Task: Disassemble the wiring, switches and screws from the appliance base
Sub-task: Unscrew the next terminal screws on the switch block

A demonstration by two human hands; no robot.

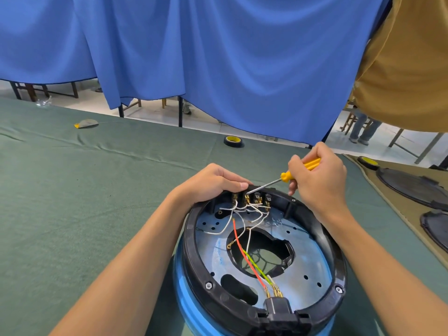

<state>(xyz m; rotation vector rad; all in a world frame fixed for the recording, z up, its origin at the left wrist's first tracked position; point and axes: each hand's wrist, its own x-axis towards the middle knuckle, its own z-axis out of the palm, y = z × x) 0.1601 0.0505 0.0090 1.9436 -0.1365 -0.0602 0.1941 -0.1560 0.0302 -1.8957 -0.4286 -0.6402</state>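
At twelve o'clock on the appliance base [191, 258], which sits on the green tabletop [97, 190] right before me, my right grip [320, 180] is curled round the yellow handle of the screwdriver [286, 177], its tip down among the switches [252, 198]. My left grip [213, 183] is wrapped over the rim at about eleven o'clock, fingers folded onto the switch block. To do this well, I judge I should keep the blade square to the brass terminal and lever gently, so the connector slides off rather than tearing the white wires [228, 229], while the left presses the base down so it cannot rock. What the tip actually touches I cannot make out, and my left fingers cover the far end of the row. At six o'clock the base runs out of frame just below the black socket [278, 309] where the red wire [244, 253] ends, and whether the rim screws [208, 285] are loosened is too small to tell
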